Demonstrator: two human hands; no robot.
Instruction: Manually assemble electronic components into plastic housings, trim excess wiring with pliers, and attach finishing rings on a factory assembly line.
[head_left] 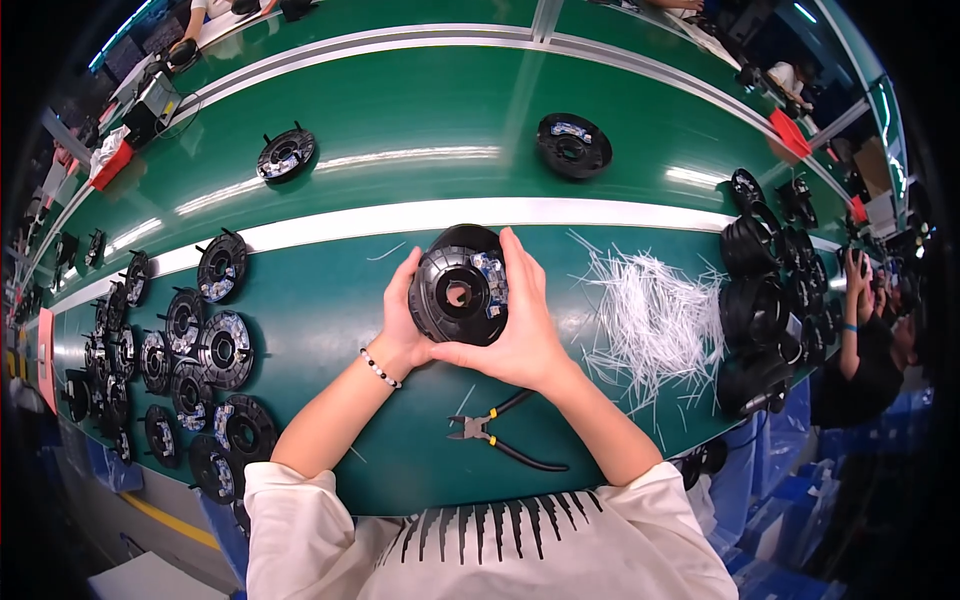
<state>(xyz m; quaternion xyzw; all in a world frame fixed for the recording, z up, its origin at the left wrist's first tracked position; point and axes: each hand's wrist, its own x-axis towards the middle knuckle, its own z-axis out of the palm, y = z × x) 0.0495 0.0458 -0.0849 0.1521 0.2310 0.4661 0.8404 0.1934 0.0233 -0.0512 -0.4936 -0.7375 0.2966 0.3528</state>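
Note:
Between my two hands is a round black plastic housing (436, 296) with a hole in its middle and a blue circuit board (490, 283) on its right side. My left hand (400, 315) grips its left edge, a beaded bracelet (381, 369) on that wrist. My right hand (525, 325) wraps its right edge, thumb stretched below it toward my left palm. Fingers behind the housing are partly hidden. On the green bench below lie diagonal cutting pliers (478, 428) with black and yellow handles, jaws apart and pointing left.
A heap of thin white plastic strips (655, 325) lies right of my hands. Several black housings with boards (226, 349) cover the bench's left end; stacked black housings (752, 310) stand at the right. Beyond a white rail (430, 215), two more housings (574, 146) sit on a green surface.

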